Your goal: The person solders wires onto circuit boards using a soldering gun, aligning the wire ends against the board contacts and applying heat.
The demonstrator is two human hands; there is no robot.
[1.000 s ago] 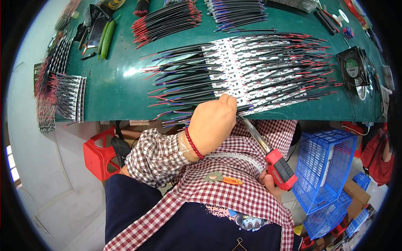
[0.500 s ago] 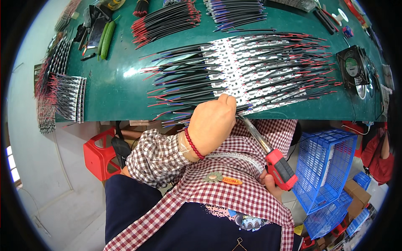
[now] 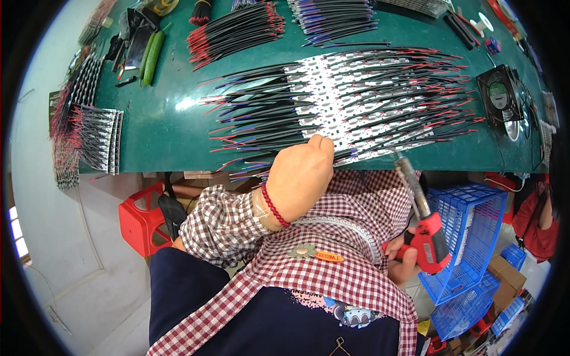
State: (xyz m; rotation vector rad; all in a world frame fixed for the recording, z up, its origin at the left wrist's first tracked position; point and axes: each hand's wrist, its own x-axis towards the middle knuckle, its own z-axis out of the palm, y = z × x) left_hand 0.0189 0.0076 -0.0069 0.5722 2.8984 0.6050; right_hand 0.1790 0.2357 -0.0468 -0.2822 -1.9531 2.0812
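My left hand (image 3: 304, 174), a red bead bracelet at its wrist, is closed in a pinch at the near edge of a white circuit board panel (image 3: 328, 98). Its fingertips are hidden, so what they pinch does not show. Rows of black wires (image 3: 261, 113) with red and blue ends lie along both sides of the panel. My right hand (image 3: 404, 264) is wrapped round the red and black handle of a soldering gun (image 3: 432, 240). The gun's metal tip points up toward the panel's near right edge, apart from my left hand.
Bundles of black wires with red ends (image 3: 234, 32) and blue ends (image 3: 332, 21) lie farther back on the green table (image 3: 160, 124). Two cucumbers (image 3: 153, 57) rest at left, a small fan (image 3: 500, 95) at right. Below stand a red stool (image 3: 141, 219) and blue crates (image 3: 460, 237).
The soldering gun in my right hand has moved right, and its tip has drawn away from the left fingertips. My left hand has stayed in nearly the same place.
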